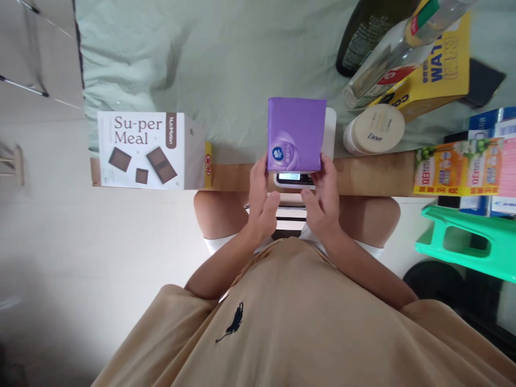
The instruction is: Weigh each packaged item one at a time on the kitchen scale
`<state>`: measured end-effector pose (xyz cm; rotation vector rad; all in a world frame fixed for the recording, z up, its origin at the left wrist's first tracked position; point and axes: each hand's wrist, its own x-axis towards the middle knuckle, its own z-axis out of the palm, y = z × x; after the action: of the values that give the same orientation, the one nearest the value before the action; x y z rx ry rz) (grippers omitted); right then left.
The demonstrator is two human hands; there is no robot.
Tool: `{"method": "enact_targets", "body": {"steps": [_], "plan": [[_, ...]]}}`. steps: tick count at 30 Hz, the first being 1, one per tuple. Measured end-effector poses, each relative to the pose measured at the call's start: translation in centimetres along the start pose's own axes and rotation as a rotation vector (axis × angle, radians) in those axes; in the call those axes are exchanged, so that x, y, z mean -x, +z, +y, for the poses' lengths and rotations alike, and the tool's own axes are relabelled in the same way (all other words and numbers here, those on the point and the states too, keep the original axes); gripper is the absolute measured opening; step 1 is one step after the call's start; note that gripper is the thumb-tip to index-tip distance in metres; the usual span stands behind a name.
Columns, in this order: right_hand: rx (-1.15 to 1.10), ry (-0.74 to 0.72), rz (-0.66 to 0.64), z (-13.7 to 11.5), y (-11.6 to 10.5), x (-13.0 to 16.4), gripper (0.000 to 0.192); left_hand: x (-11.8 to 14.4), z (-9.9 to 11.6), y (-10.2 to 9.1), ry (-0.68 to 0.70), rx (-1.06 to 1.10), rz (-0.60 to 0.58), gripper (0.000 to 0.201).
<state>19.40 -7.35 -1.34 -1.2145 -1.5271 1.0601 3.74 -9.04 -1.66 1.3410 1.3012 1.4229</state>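
Note:
A purple tissue pack (296,134) rests on, or just over, a white digital kitchen scale (329,131), covering most of its plate. The scale's lit display (289,176) shows below the pack's near edge. At the pack's lower left corner, my left hand (262,201) has its fingers against the side, thumb apart from it. My right hand (324,201) mirrors this at the lower right corner, fingers on the side and thumb pointing up. Between them, the two hands hold the pack. Its underside is hidden.
Left stands a white Su-per Meal box (141,153) with a small yellow box (208,164) beside it. To the right are a Dove jar (379,129), a clear bottle (382,70), a dark bottle (371,32), a yellow carton (447,70) and orange packets (457,166). A green stool (500,247) stands lower right.

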Motion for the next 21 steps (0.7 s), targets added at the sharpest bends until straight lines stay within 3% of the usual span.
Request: {"method": "enact_targets", "body": {"steps": [4, 9, 14, 18, 21], "plan": [[-0.008, 0.020, -0.103, -1.5, 4.1, 1.6, 0.070, 2.6, 0.8, -3.7, -0.120, 0.024, 0.155, 0.070], [0.037, 0.042, -0.242, -1.1, 7.9, 2.5, 0.079, 4.4, -0.7, -7.3, -0.197, -0.013, 0.275, 0.067], [-0.016, 0.089, -0.264, -0.2, 9.0, 3.2, 0.077, 5.7, -1.5, -7.9, -0.095, -0.132, 0.235, 0.068], [-0.073, 0.113, -0.271, 0.0, 9.5, 3.6, 0.074, 6.8, -0.6, -7.2, 0.106, -0.324, 0.238, 0.077], [-0.079, 0.111, -0.277, 0.1, 9.9, 3.4, 0.072, 7.5, 0.4, -7.4, 0.202, -0.411, 0.236, 0.073]]}}
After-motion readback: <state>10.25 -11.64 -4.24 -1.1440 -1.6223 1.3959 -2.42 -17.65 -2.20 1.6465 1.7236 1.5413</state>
